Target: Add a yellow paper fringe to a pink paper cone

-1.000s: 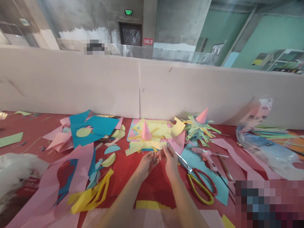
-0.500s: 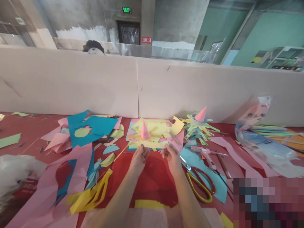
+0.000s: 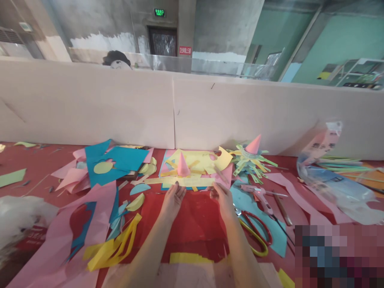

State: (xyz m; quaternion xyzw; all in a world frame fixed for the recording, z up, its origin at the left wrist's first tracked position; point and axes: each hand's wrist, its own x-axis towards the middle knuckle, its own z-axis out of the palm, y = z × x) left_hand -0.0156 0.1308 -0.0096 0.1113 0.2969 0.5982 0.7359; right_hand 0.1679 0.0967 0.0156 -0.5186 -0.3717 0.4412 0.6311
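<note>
Left hand (image 3: 173, 202): fingers clamped on the yellow strip (image 3: 196, 182), which runs on past them to the left.
Right hand (image 3: 222, 199): fingers pinch the strip's right end.
Strip: drawn taut between the hands, just in front of a pink cone (image 3: 183, 165).
Cone: upright on layered paper, yellow bands around its base.
Tools: scissors (image 3: 264, 229), partly hidden by the right arm, and a glue gun (image 3: 260, 195) lie at right over blue paper (image 3: 277, 237).
Second cone (image 3: 253, 145): behind them, tilted atop a fringe.
Surface (image 3: 15, 159): red, scrap-strewn.
</note>
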